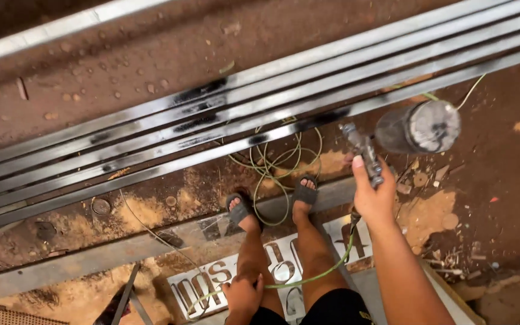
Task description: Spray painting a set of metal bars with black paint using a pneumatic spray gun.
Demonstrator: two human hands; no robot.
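Observation:
My right hand grips a metal spray gun with a round paint cup on its side, its nozzle aimed at the long grey steel bars lying side by side on the ground. Some bars show wet black paint patches. My left hand rests on my left thigh and holds the green air hose that runs to the gun's base. My feet in sandals stand just below the bars.
Loops of green hose lie on the reddish dirt floor by my feet. A grey sheet with cut-out stencil shapes lies under my legs. A metal bar crosses the lower left. Scraps and debris litter the right.

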